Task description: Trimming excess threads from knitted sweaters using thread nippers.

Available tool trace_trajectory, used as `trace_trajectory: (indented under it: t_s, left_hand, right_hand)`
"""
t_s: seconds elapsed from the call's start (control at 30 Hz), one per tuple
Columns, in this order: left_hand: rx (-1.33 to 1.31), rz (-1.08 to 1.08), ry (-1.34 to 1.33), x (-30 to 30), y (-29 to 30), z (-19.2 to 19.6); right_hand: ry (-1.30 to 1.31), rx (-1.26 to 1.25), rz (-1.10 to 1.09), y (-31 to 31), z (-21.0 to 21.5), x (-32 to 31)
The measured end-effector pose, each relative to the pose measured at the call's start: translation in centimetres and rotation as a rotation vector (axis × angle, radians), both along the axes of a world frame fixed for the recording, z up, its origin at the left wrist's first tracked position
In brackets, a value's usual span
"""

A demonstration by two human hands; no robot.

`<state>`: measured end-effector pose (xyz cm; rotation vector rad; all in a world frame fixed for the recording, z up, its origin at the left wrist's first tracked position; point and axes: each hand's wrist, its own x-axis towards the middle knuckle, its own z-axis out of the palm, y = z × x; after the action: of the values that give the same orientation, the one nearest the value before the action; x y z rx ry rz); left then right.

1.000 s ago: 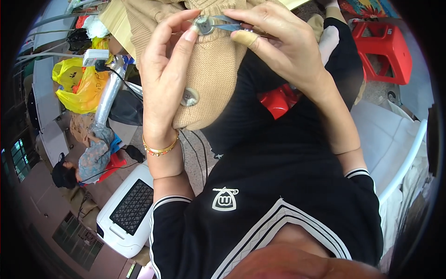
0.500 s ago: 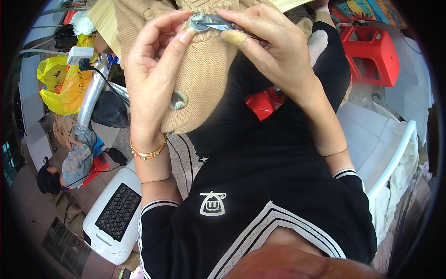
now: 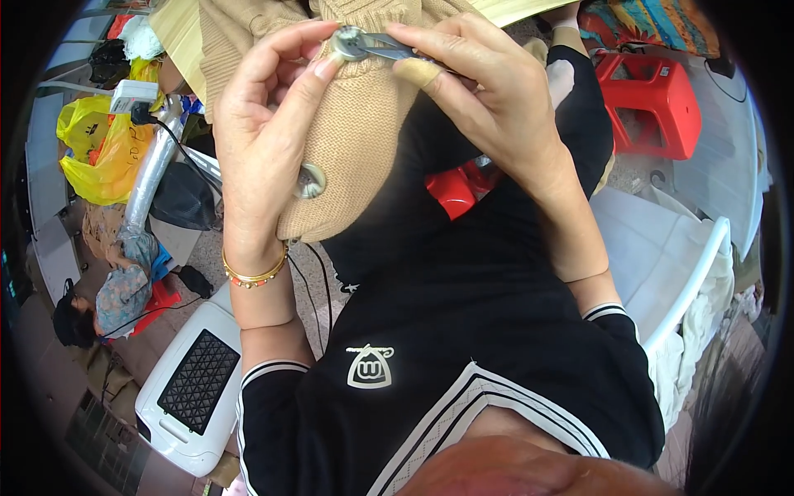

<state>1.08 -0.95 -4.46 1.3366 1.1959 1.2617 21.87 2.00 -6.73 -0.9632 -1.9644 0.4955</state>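
Note:
A beige knitted garment [image 3: 356, 136] hangs over my lap, with a large grey-and-cream button [image 3: 348, 43] near its ribbed part. My left hand [image 3: 266, 124] pinches that button and the knit under it between thumb and fingers. In my right hand [image 3: 496, 95] is a pair of small dark thread snips [image 3: 393, 48], gripped between thumb and fingers. The blade tips point left and lie at the face of the button. A finger covering wraps my right thumb. Lower on the garment, partly behind my left wrist, sits a second button [image 3: 311, 182].
A wooden board [image 3: 178, 41] lies beyond the garment. Red plastic stools [image 3: 649, 103] stand at the right and beneath me. To the left are a yellow bag [image 3: 103, 153], a white power adapter [image 3: 135, 97] with a cord, and a white box-like appliance [image 3: 186, 397]. Farther left, another person sits.
The whole view has shifted slightly, moving the scene a little left. Both hands keep their grips, and the snips stay at the button with only a slight change of angle.

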Motion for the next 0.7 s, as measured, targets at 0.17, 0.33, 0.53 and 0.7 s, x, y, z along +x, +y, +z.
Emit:
trace_trajectory:
  t_s: [0.17,0.33,0.53,0.7]
  left_hand:
    - [-0.014,0.002,-0.010,0.17,-0.04,-0.08]
    - [-0.041,-0.014,-0.013,0.21,-0.03,0.04]
    - [-0.066,-0.015,-0.039,0.46,0.07,0.20]
    - [-0.054,-0.020,-0.045,0.48,0.02,0.14]
  right_hand:
    - [0.011,-0.059,0.040,0.30,-0.02,0.14]
    - [0.006,-0.058,0.074,0.52,0.13,0.00]
    - [-0.015,-0.042,0.063,0.51,0.34,0.11]
    - [0.019,0.030,0.003,-0.03,0.24,-0.07]
